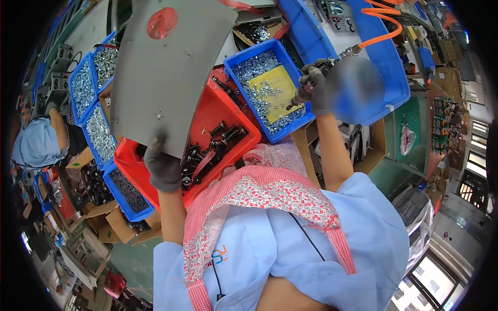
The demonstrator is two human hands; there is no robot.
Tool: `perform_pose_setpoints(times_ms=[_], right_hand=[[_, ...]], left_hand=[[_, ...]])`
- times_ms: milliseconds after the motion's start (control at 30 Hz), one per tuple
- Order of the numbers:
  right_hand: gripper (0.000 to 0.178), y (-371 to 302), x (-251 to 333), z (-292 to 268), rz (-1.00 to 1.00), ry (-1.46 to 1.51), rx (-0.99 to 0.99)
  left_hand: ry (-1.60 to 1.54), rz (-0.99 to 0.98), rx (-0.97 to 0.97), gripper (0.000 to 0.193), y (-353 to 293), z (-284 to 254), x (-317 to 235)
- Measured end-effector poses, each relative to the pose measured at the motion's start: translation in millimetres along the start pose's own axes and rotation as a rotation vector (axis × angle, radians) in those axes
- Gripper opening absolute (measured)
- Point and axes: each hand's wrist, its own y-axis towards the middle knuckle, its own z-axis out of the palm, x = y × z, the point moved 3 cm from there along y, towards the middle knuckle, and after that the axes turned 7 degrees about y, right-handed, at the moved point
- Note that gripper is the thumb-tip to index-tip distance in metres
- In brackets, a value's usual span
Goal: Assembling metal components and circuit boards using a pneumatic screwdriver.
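Gripping a large grey panel (166,78) at its lower end, the person's gloved left hand (163,166) is closed around the edge, part of the glove lying on the flat face. The panel slants up and away over a red tray (239,120), hiding part of it; a round red patch (162,23) marks the panel's far end. Black parts (207,153) lie loose in the tray, just to the right of the left hand.

On the other side, the gloved right hand (316,88) is clenched around a dark hand tool (301,96) — an orange coiled hose (381,37) runs to the fitting behind it. The tool's tip points down over a blue bin (275,137) of small metal nuts, where a yellow sheet (275,88) lies with some nuts scattered on top; whether the tip touches anything cannot be told.

More blue bins (82,116) stand to the left of the panel, filled with metal hardware — and beyond them is a co-worker (39,142) in a light blue shirt.
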Motion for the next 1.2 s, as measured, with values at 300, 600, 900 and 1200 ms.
perform_pose_setpoints(times_ms=[300, 600, 900, 1200], right_hand=[[0.023, -1, -55, 22, -0.006, -0.064, 0.155], [0.023, 22, -83, 39, -0.138, -0.057, 0.198], [0.023, 31, -113, 32, -0.182, -0.167, 0.214], [0.019, 14, -90, 47, -0.019, -0.025, 0.227]], left_hand=[[-0.034, 0.007, -0.293, 0.034, 12, -16, 19], [0.310, -0.051, -0.485, 0.030, 12, -19, 18], [0.267, -0.088, -0.522, 0.033, 12, -7, 20], [0.485, -0.080, -0.583, 0.032, 13, 4, 20]])
